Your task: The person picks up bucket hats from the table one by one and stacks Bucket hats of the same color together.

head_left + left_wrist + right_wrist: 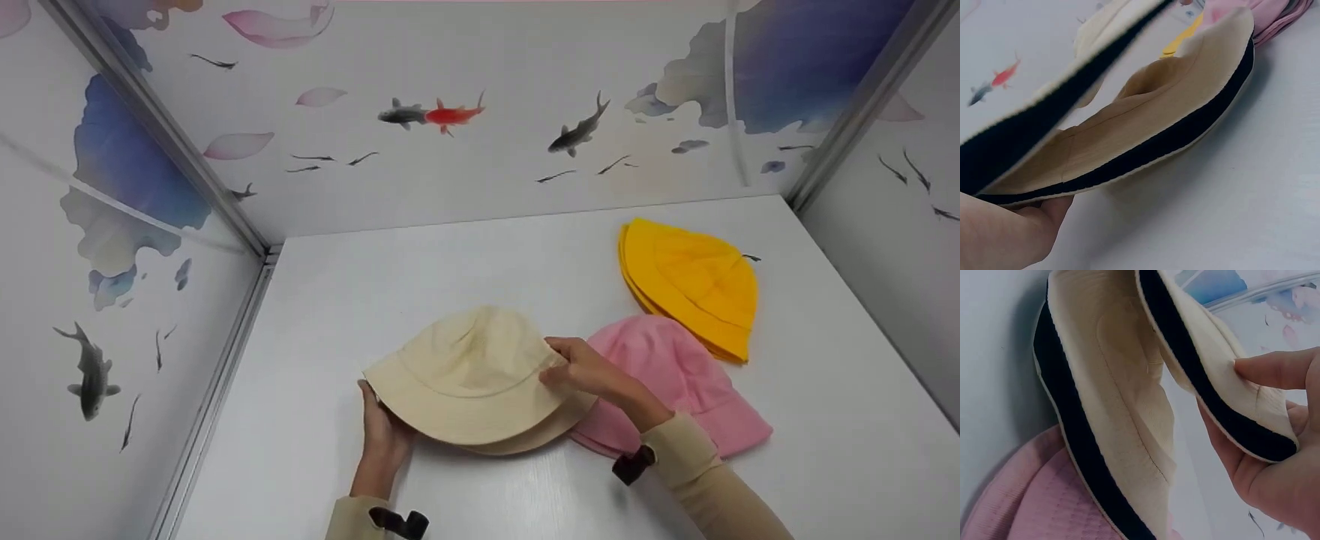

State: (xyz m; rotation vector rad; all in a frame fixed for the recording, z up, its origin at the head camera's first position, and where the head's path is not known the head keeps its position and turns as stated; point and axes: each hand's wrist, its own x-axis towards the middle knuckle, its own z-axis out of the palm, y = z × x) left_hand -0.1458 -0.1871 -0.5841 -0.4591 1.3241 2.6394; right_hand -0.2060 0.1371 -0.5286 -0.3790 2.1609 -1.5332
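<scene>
A cream bucket hat (pixel 480 360) is held between both hands, crown toward the back wall and brim toward the person. At its left corner, the left hand (pixel 386 435) grips the brim, mostly from beneath. The right hand (pixel 589 371) pinches the right side of the brim, with the thumb on the outer cloth in the right wrist view. Both wrist views show the brim's two sides spread apart, a dark navy band (pixel 1185 132) along its inner edge. Part of the left hand's fingers is hidden under the hat.
To the right lies a pink bucket hat (pixel 720 405), partly covered by the right forearm and close beside the cream one. Behind it a yellow hat (pixel 697 277) lies on the white table (pixel 315 315). Printed panels (pixel 480 172) with fish enclose the table's back and sides.
</scene>
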